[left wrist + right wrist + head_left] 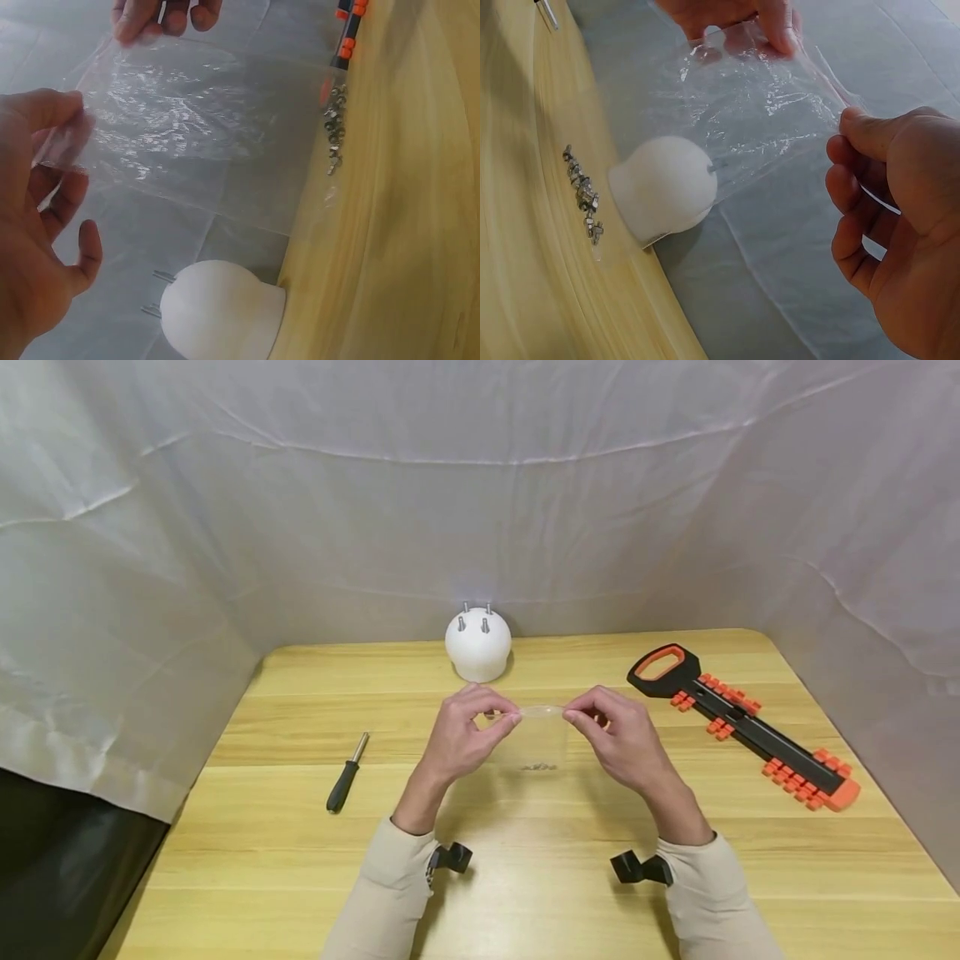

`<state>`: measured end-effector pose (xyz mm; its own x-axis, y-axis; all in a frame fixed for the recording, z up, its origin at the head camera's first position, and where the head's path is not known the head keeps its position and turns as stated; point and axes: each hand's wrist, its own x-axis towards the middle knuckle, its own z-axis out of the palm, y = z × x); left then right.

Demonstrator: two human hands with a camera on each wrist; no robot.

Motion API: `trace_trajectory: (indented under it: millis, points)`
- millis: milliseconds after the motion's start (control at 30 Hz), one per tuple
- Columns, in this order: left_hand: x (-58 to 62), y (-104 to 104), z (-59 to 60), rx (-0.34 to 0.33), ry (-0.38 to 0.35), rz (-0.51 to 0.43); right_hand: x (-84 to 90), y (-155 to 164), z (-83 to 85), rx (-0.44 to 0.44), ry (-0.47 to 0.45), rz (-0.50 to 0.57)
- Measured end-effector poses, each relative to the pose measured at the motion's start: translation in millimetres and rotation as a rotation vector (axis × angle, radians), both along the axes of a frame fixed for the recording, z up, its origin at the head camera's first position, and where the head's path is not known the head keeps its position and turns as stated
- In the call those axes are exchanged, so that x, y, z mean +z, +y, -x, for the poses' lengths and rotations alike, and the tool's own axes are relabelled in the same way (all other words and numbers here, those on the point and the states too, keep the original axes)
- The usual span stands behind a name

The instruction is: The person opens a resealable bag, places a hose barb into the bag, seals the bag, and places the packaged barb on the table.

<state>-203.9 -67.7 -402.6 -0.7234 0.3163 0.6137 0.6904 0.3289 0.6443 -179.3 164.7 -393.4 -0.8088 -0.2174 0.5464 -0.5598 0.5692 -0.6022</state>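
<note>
A clear plastic bag (255,150) hangs upright between both hands, its top edge pulled sideways. My left hand (467,735) pinches one top corner between thumb and fingers. The opposite corner is pinched by my right hand (618,739). Several small metal screws or nuts (583,191) lie in a row along the bag's bottom; their exact kind is too small to tell. Behind the bag in the head view stands a white rounded piece (478,647) with several metal pins (485,625) sticking up from its top.
A screwdriver (347,777) with a black handle lies on the wooden table (262,843) at the left. On the right lies a long black holder (750,731) with orange clips and an orange-lined handle. Grey cloth (480,510) hangs behind the table and at its sides.
</note>
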Motion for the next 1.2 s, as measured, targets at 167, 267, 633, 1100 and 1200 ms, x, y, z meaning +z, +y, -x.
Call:
trace_trajectory:
  millis: [167, 267, 633, 1100, 1200]
  points:
    - [0.1, 1, -0.2, -0.003, 0.027, 0.041, 0.1, -2, -0.7, 0.026, 0.011, -0.004]
    - [0.6, 1, 0.4, -0.002, 0.051, 0.069, 0.6, -3, -0.7, 0.034, 0.020, -0.011]
    - [4.0, 4, -3.1, 0.052, 0.185, 0.175, -3.3, -11, -3.0, 0.082, 0.027, -0.022]
    - [7.8, 13, -11.4, 0.119, 0.337, 0.311, -6.4, -17, -3.5, 0.130, 0.067, -0.018]
    - [7.7, 15, -11.3, 0.124, 0.345, 0.331, -6.9, -17, -3.9, 0.129, 0.073, -0.016]
